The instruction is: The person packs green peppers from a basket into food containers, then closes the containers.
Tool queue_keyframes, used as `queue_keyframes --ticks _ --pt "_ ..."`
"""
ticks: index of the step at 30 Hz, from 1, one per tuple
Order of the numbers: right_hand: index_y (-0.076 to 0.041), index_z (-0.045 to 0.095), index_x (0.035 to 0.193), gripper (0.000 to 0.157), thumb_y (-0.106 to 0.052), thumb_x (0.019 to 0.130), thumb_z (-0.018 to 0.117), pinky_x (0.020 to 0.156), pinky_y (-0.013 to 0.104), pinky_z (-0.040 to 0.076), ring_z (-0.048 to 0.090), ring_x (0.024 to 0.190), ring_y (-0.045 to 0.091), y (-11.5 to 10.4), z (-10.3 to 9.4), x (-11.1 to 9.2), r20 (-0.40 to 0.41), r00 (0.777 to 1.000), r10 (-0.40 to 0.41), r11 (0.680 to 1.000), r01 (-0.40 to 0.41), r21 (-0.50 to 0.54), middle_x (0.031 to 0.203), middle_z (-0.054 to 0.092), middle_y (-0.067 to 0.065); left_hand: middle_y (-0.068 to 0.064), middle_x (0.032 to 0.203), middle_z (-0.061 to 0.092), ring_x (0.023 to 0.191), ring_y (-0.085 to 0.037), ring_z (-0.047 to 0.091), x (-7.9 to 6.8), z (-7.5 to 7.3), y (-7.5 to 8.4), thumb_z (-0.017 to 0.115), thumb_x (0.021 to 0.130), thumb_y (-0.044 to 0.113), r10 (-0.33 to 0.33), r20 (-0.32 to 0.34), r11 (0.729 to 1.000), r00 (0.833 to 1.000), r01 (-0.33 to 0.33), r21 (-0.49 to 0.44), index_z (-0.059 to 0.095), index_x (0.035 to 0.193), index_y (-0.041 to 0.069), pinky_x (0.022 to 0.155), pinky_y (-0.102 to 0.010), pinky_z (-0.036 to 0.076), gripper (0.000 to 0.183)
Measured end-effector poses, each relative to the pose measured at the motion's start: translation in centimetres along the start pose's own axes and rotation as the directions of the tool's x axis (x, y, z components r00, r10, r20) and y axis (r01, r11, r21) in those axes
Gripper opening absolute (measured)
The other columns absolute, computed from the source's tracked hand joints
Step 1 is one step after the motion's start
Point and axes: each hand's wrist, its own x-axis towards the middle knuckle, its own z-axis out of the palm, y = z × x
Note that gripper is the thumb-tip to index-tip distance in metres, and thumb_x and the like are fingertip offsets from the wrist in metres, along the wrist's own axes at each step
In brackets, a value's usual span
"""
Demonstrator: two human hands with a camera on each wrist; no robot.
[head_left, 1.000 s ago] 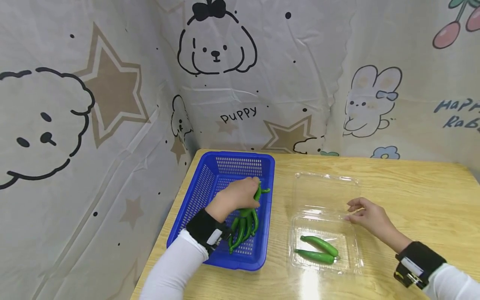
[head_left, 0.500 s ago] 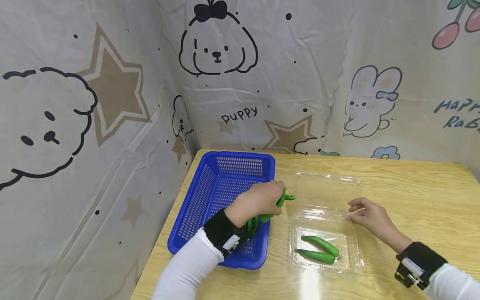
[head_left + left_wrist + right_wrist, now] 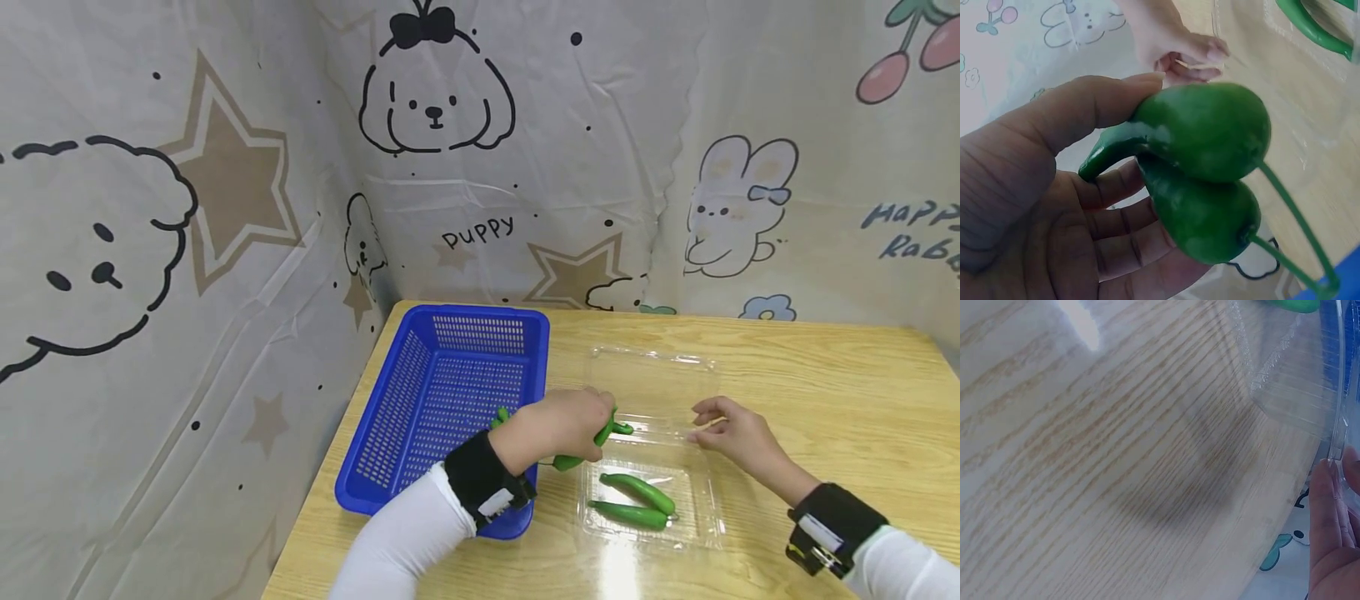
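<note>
My left hand [image 3: 562,425] grips two green peppers [image 3: 1210,131] between thumb and fingers; in the left wrist view their thin stems meet at one end. It is between the blue basket [image 3: 476,310] and the clear plastic clamshell box [image 3: 707,487], over the box's left edge. Two more green peppers [image 3: 637,493] lie side by side in the box's near half. At the box's right side, by the hinge, my right hand [image 3: 742,435] pinches the plastic edge [image 3: 1337,447] between thumb and fingers. A pepper tip [image 3: 501,414] shows in the basket behind my left wrist; my arm hides the rest.
The box's lid [image 3: 648,379] lies folded back, away from me, on the wooden table [image 3: 840,392]. A patterned cloth [image 3: 480,192] hangs behind the table and along its left side. The basket's raised rim stands just left of the box.
My left hand has lifted the peppers out of the basket and carried them right and toward me, to the box's edge. My right hand has stayed at the box.
</note>
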Motion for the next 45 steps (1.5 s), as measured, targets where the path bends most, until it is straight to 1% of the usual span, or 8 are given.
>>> queue_keyframes --ticks 8,16,20,23,29,35,41,45 --pt "0.007 0.054 0.113 0.042 -0.01 0.08 0.074 0.06 0.022 0.053 0.065 0.075 0.011 0.1 0.0 0.0 -0.003 1.0 0.001 1.0 -0.001 -0.012 0.1 0.062 0.02 0.008 0.084 0.048 0.077 -0.004 0.049 1.4 -0.4 2.0 0.073 0.08 0.034 0.024 -0.004 1.0 1.0 -0.024 0.013 0.049 0.096 0.019 0.052 -0.019 0.043 0.033" --pt "0.008 0.053 0.114 0.043 -0.01 0.081 0.073 0.06 0.024 0.054 0.066 0.078 0.018 0.2 0.0 0.0 0.004 1.0 0.015 1.0 -0.015 -0.005 0.101 0.061 0.02 0.01 0.083 0.047 0.074 -0.003 0.048 2.4 -0.4 3.7 0.073 0.081 0.034 0.061 0.04 0.998 0.997 -0.062 0.022 0.048 0.095 0.021 0.052 -0.015 0.043 0.031" --pt "0.008 0.052 0.115 0.043 -0.011 0.081 0.073 0.061 0.027 0.055 0.066 0.08 0.021 0.3 0.1 -0.3 0.011 1.0 0.022 1.0 -0.022 0.005 0.101 0.06 0.02 0.009 0.083 0.047 0.074 -0.003 0.048 2.5 -0.3 4.2 0.073 0.08 0.035 0.051 0.037 0.998 0.998 -0.052 0.031 0.048 0.095 0.021 0.051 -0.017 0.043 0.032" --pt "0.007 0.053 0.115 0.043 -0.011 0.081 0.073 0.061 0.026 0.055 0.066 0.079 0.021 0.4 0.1 -0.3 0.005 1.0 0.017 1.0 -0.017 0.003 0.101 0.061 0.02 0.009 0.084 0.047 0.073 -0.003 0.047 2.9 -0.1 4.6 0.074 0.08 0.036 0.038 0.038 0.998 0.999 -0.04 0.057 0.047 0.095 0.022 0.05 -0.018 0.042 0.033" --pt "0.007 0.054 0.114 0.043 -0.011 0.08 0.074 0.06 0.022 0.053 0.066 0.075 0.013 0.5 0.0 -0.2 -0.014 1.0 -0.001 1.0 0.0 -0.01 0.1 0.062 0.019 0.01 0.091 0.051 0.076 -0.002 0.048 4.3 1.3 5.2 0.072 0.08 0.042 0.023 0.075 0.991 0.997 -0.033 0.133 0.049 0.103 0.024 0.055 -0.021 0.047 0.037" --pt "0.006 0.054 0.114 0.043 -0.011 0.08 0.074 0.059 0.022 0.053 0.065 0.075 0.012 0.5 0.0 -0.2 -0.017 1.0 0.011 1.0 -0.011 -0.015 0.099 0.062 0.018 0.011 0.094 0.054 0.08 -0.001 0.051 5.4 3.0 5.4 0.073 0.078 0.046 0.031 0.103 0.977 0.994 -0.052 0.209 0.05 0.103 0.025 0.062 -0.023 0.05 0.041" --pt "0.006 0.054 0.114 0.043 -0.013 0.081 0.074 0.06 0.022 0.053 0.065 0.076 0.011 0.4 0.0 -0.2 -0.009 1.0 0.013 1.0 -0.013 -0.008 0.099 0.062 0.018 0.011 0.095 0.055 0.08 -0.001 0.05 6.5 4.3 5.8 0.075 0.077 0.046 0.037 0.134 0.982 0.99 -0.061 0.177 0.051 0.104 0.025 0.064 -0.022 0.049 0.042" --pt "0.006 0.054 0.115 0.044 -0.014 0.081 0.074 0.06 0.022 0.053 0.065 0.076 0.011 0.3 -0.1 -0.3 -0.007 1.0 0.015 1.0 -0.015 -0.006 0.1 0.062 0.018 0.014 0.089 0.055 0.077 -0.001 0.051 7.2 5.2 6.2 0.076 0.076 0.042 0.064 0.168 0.984 0.984 -0.091 0.156 0.053 0.098 0.026 0.062 -0.022 0.047 0.035"
